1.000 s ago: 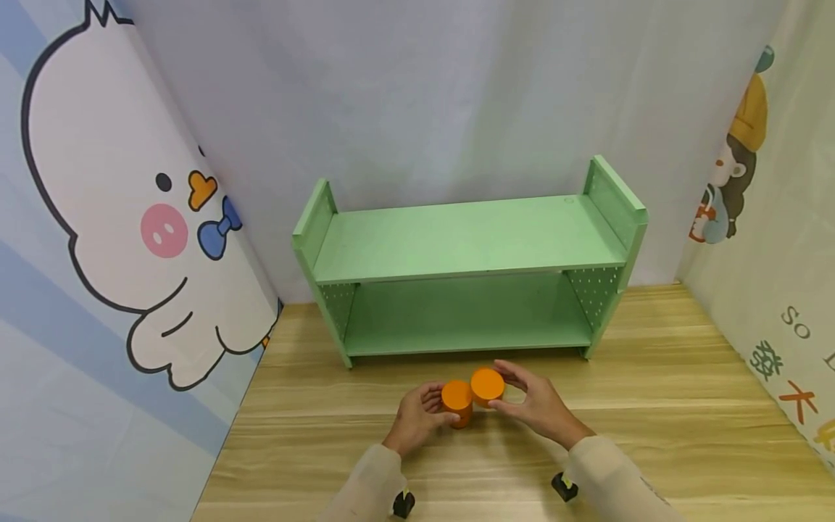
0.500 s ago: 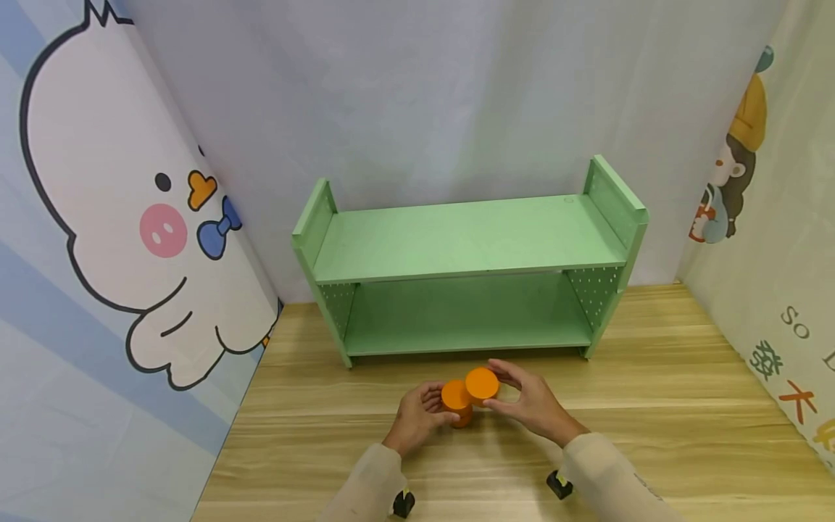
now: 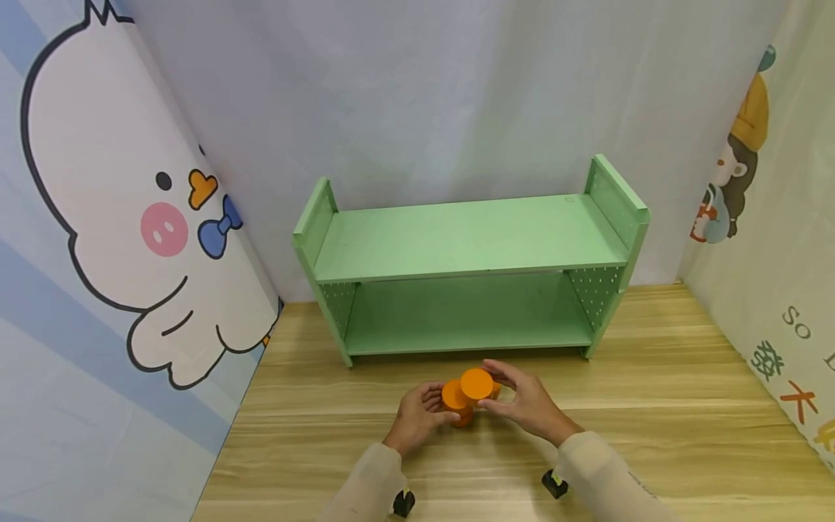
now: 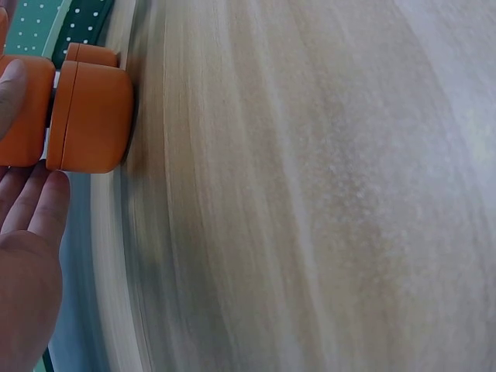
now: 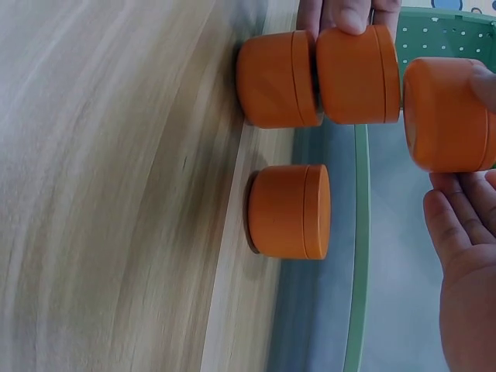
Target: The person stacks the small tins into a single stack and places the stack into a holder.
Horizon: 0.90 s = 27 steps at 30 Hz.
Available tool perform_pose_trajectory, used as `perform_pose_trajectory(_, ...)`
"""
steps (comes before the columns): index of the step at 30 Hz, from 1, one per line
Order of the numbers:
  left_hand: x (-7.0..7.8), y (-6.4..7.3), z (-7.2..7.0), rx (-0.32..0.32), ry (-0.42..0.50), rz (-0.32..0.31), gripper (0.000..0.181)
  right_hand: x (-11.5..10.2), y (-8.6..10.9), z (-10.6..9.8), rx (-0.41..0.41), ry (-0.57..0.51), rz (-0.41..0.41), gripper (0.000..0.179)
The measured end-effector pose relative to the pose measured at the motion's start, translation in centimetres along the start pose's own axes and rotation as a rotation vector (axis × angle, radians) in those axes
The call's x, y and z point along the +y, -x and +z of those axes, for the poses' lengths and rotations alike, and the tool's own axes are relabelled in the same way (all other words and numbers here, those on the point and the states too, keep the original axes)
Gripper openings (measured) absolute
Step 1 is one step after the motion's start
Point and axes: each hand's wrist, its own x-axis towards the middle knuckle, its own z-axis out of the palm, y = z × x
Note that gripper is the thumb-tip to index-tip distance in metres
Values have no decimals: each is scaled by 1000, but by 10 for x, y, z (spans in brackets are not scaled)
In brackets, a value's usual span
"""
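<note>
Left grip (image 3: 415, 420) spans and holds one jar (image 3: 453, 394), right grip (image 3: 535, 407) another jar (image 3: 477, 384).

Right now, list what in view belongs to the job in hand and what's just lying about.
Belongs to the job:
lower stacked orange jar
upper stacked jar, held by the left hand
raised jar, held by the right hand
probably the lone jar

Just about, seemingly:
green shelf
grey curtain
cartoon bird print
</note>
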Motion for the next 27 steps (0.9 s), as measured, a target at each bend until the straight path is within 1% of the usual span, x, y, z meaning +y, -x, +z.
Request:
perform_pose_trajectory(9,1,0,0,6,3,2,52,-2,-1,3,-14,-8,23,65)
perform_pose_trajectory(15,0,0,1,11,-6,10,51,-3,-1,5,-12,-2,10,65)
perform_pose_trajectory(21,-2,-1,1,19,-11,32,52,-4,-1,8,-17,-40,18,63)
perform_pose_trajectory(22,2,1,1,20,-11,36,52,-4,-1,9,-18,-47,19,63)
perform_pose_trajectory(23,2,1,2,22,-11,41,52,-5,-1,9,-19,-53,21,63)
perform_pose_trajectory(27,3,2,2,29,2,32,51,-5,-2,11,-26,-64,27,63)
